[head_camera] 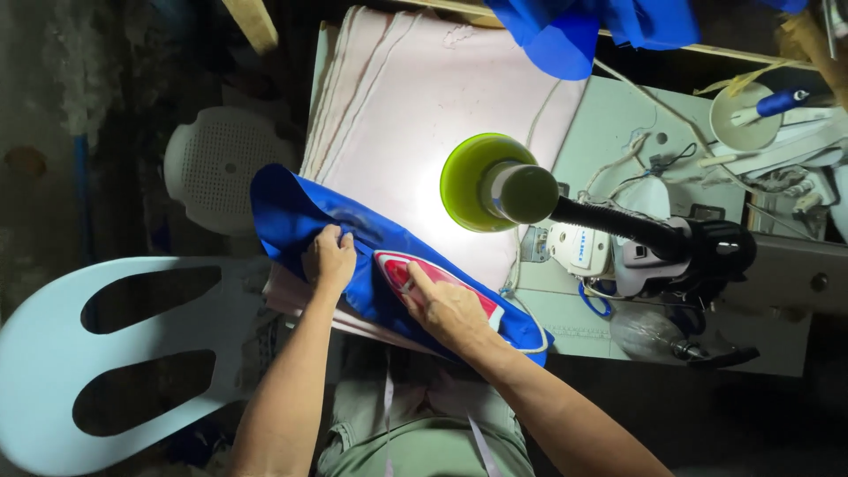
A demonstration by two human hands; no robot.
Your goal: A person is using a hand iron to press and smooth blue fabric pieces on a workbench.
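A blue piece of fabric [291, 212] lies across the near edge of a padded pinkish-white pressing board [415, 97]. My left hand [329, 258] presses down on the fabric's near edge with the fingers curled into it. My right hand [446, 305] grips the handle of a red and white iron [397, 265], which rests on the blue fabric just right of my left hand. The iron's rear is hidden under my right hand.
A green-shaded gooseneck lamp [481, 184] shines onto the board. A white sewing machine [609, 252] stands to the right, more blue cloth [574, 26] at the top. A white plastic stool [221, 163] and a pale chair back [106, 344] stand left.
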